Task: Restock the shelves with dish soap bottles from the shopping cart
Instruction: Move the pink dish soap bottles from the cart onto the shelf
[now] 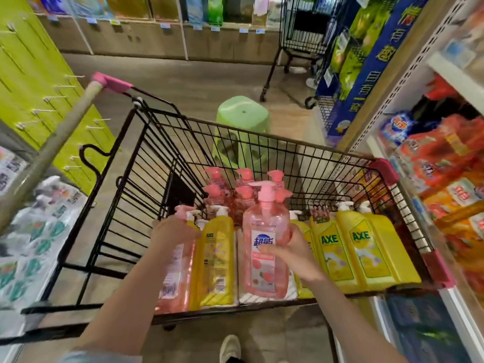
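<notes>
- Dish soap bottles fill the near end of the shopping cart (264, 142): pink pump bottles and yellow bottles (337, 247) marked AXE.
- The pink bottle (264, 239) in hand is clear plastic with pink liquid, a pink pump head on top and a white-and-pink label on its front face. It stands upright, raised a little above the row at the cart's near edge.
- The right hand (293, 252) grasps this bottle around its body from the right side, thumb across the label.
- The left hand (174, 231) closes around the neck of a second pink bottle (174, 273) in the cart's near-left corner. That bottle appears to stand among the others, beside a yellow bottle (217, 263).
- More pink pump bottles (222, 189) stand grouped toward the cart's middle, behind the near row.
- Handling, judged: the bottles look full, so each is probably fairly heavy for 1 hand. The walls are stiff but smooth, so a wet or loose grip could slip.
- Hold point, judged: take the body at mid-height or the neck under the pump. Avoid lifting by the pump head, which could press down and dispense.
- The shelves (445, 158) stand along the cart's right side, stocked with red and orange packs. The view blurs there, so no free slot can be confirmed.
- A green stool (242, 113) stands on the floor beyond the cart's far edge.
</notes>
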A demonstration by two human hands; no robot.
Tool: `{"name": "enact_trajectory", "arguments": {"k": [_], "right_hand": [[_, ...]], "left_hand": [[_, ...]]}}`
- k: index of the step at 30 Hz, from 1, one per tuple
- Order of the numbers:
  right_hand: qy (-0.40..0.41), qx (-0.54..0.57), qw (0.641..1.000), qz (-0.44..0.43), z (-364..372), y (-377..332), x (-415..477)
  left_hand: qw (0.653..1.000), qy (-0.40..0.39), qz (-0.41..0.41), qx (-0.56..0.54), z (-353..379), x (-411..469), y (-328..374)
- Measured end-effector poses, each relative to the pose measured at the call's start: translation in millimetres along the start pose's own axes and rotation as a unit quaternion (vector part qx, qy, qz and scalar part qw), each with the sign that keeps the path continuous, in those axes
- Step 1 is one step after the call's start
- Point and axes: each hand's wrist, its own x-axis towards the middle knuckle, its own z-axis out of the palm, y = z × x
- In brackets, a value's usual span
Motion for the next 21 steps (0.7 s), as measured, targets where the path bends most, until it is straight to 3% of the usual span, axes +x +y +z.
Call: {"name": "enact_trajectory", "arguments": {"k": [5,10,13,18,21], "right_hand": [[0.015,0.000,1.000,0.024,1.9,13.4,7.4],[0.016,-0.020,0.999,0.042,-1.2,28.2,15.2],[0.052,-0.004,0.997,0.051,-3.8,39.8,18.7],[0.103,0.021,0.994,0.031,-12.3,30.9,4.4],[0.132,0.076,0.988,0.012,-18.3,14.8,-16.6]], "left_hand": [[1.000,-0.018,-0.024,-0.011,32.7,59.7,-15.0],[0.998,-0.030,0.057,0.024,-20.4,-33.7,25.0],[0.997,-0.020,0.061,-0.048,-25.1,-49.5,24.8],[0.981,0.057,0.101,-0.155,-38.0,-71.6,20.5],[0.956,0.114,0.192,-0.190,-55.0,-100.2,31.9]]}}
